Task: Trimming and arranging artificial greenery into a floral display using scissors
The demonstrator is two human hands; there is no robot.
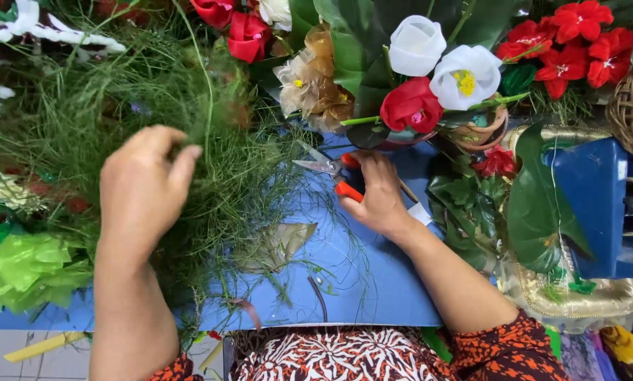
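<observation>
Grass-like green sprigs [210, 162] fan across the blue table [373, 282], pinched between left hand [143, 190] fingers at their tips. Cutters [330, 173], blades pointing left toward the sprigs, sit clamped in the right hand [380, 194].

The only bare stretch of the blue desk [373, 282] lies between the two forearms, near the front edge; a brown leaf scrap [277, 247] and a dark wire piece [319, 296] litter it. Wispy green fern [118, 120] crowds the left side, artificial flowers [436, 77] wall off the far edge, and a large leaf [539, 204] with a blue box [592, 204] blocks the right.
</observation>
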